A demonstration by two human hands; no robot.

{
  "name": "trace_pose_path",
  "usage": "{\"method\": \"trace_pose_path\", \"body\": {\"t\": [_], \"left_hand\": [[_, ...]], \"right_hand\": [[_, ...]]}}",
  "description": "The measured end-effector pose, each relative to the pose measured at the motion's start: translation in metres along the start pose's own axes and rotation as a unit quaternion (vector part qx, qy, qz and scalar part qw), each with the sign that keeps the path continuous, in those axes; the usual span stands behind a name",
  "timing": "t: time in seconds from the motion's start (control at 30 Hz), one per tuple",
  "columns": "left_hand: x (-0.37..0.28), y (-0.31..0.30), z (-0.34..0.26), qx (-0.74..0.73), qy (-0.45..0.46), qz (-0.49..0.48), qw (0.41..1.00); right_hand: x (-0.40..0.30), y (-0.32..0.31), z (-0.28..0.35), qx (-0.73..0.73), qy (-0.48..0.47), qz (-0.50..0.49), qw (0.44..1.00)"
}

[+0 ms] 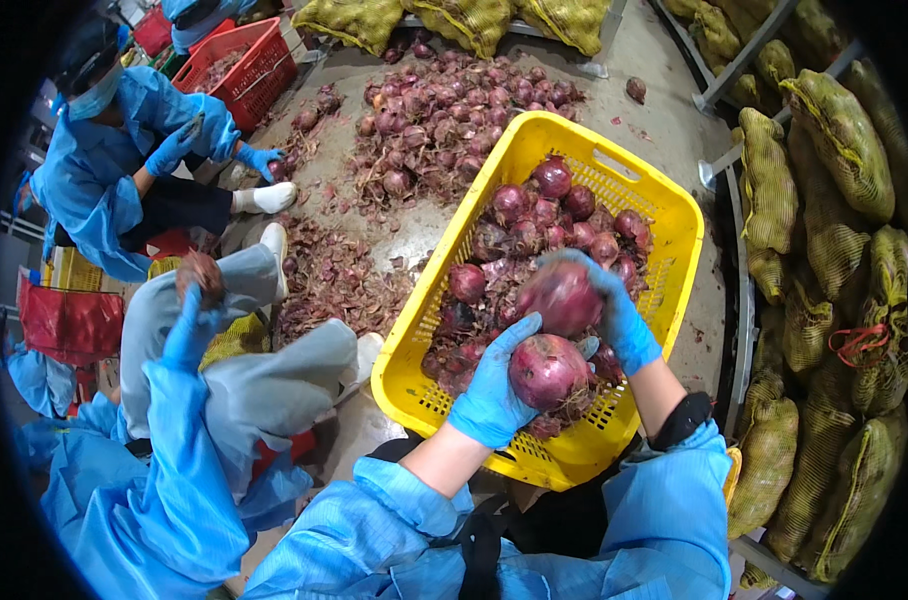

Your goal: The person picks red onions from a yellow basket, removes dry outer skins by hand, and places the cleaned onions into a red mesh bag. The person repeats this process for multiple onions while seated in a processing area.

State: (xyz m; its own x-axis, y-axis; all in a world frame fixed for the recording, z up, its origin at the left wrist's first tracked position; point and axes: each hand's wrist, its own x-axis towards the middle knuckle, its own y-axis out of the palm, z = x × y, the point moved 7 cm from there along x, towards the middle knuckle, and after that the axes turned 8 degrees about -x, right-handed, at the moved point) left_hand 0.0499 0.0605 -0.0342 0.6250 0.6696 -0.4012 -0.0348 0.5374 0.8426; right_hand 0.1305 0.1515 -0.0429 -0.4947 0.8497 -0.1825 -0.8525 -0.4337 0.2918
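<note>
My left hand point(499, 386), in a blue glove, holds a red onion point(548, 372) above the near part of a yellow plastic crate point(394, 367). Just beyond it, my right hand point(622, 315), gloved the same way, grips another large red onion point(561, 298), which is blurred. The two onions are close together; whether they touch I cannot tell. Below my hands, the crate holds many red onions point(553, 177) and loose dry onion skins.
A pile of red onions point(431, 127) and scattered skins point(334, 277) lie on the floor beyond and left. Two co-workers in blue gowns sit at left, near a red crate point(266, 75). Filled yellow mesh sacks point(769, 180) stand along a metal rack at right.
</note>
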Motion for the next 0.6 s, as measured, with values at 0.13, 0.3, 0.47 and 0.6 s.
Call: {"method": "trace_pose_path", "body": {"t": [0.13,0.3,0.47,0.6], "left_hand": [[-0.003,0.005,-0.001,0.016,0.012,0.054,0.998],[-0.013,0.013,-0.003,-0.010,-0.035,0.095,0.995],[-0.036,0.032,-0.011,0.044,-0.028,0.107,0.993],[-0.035,0.025,-0.030,-0.019,0.024,0.122,0.992]], "right_hand": [[-0.019,0.032,0.028,-0.085,0.056,0.065,0.993],[0.049,0.002,0.028,-0.196,-0.022,0.065,0.978],[0.169,-0.074,-0.038,-0.543,-0.060,-0.165,0.821],[0.180,-0.058,-0.069,-0.640,0.139,-0.241,0.717]]}}
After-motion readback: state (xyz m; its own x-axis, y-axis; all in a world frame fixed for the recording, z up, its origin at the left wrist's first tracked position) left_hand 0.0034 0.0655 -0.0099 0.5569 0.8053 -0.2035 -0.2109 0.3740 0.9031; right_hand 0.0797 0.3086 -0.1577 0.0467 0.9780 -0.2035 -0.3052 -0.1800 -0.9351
